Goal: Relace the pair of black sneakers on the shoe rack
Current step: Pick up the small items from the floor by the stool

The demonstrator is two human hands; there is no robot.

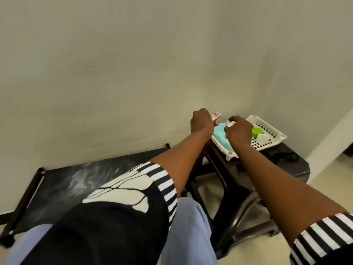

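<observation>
shoe rack [63,184] down at 8 o'clock, black, along the wall [114,73]. left hand [202,122] just off centre toward 2 o'clock, curled round a small pink thing [216,116]. right hand [238,131] at 3 o'clock, pinching some small whitish bit [229,124] above a teal tray [221,137] on the dark worktop [286,169].

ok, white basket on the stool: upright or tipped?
Upright. The white basket rests on the dark stool, open side up, with a green cup and a white cup inside.
</observation>
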